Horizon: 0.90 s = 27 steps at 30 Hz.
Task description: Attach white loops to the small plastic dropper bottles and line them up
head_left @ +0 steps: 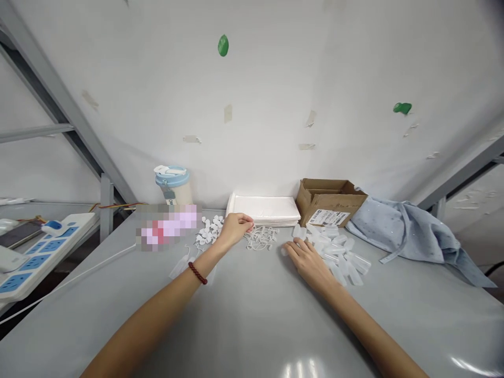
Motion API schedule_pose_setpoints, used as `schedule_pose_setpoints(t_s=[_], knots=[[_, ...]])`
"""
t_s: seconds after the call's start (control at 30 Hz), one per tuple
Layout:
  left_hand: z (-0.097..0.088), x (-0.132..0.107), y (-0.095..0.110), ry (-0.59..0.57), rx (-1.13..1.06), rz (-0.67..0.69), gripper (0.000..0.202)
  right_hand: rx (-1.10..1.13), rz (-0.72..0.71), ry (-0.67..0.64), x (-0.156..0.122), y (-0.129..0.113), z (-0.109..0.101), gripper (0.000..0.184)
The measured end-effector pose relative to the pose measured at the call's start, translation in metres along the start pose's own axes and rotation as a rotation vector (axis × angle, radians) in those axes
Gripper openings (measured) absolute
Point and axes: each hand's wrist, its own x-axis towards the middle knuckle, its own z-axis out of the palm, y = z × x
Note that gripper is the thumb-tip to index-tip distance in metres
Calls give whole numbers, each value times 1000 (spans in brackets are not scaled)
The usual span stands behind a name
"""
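Hovering at the near edge of the white stack [265, 208], your left hand [249, 224] has thumb and fingertips drawn close together by the heap of whitish cords [262, 239]; can't tell if they hold anything. Your right hand [290, 249], fingers loosely bent, sits at the left side of the translucent plastic tubes [356, 262], grip unclear. White caps [208, 231] lie left of your left hand.

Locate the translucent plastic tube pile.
In the head view, the translucent plastic tube pile lies right of centre, by the right hand, before the brown cardboard box.
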Motion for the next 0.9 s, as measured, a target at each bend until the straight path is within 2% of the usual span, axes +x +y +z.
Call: schedule_pose_setpoints(t_s=[0.1, 0.2, 0.23, 0.3, 0.37, 0.47, 0.57, 0.7, 0.9], knots=[[-2, 3, 11, 47, -77, 58, 14, 98, 59, 64, 4, -1, -6, 38], [-3, 0, 20, 89, -127, 119, 13, 223, 175, 159, 9, -7, -15, 27], [-3, -3, 21, 95, -132, 130, 13, 323, 236, 196, 11, -11, -18, 21], [-3, -13, 20, 95, -126, 145, 14, 708, 412, 286, 15, -21, -24, 10], [-2, -27, 17, 87, -105, 155, 14, 1063, 563, 310, 17, -32, -29, 16], [0, -53, 6, 61, -56, 151, 11, 1447, 713, 228, 16, -50, -29, 28], [4, -78, -5, 68, 5, 188, 6, 1663, 756, 94, 11, -66, -25, 30], [12, -98, -16, 102, 175, 337, 7, 1822, 749, -50, 5, -82, -22, 28], [15, -109, -17, 73, 185, 376, 11, 1900, 708, -79, 3, -88, -23, 25]])
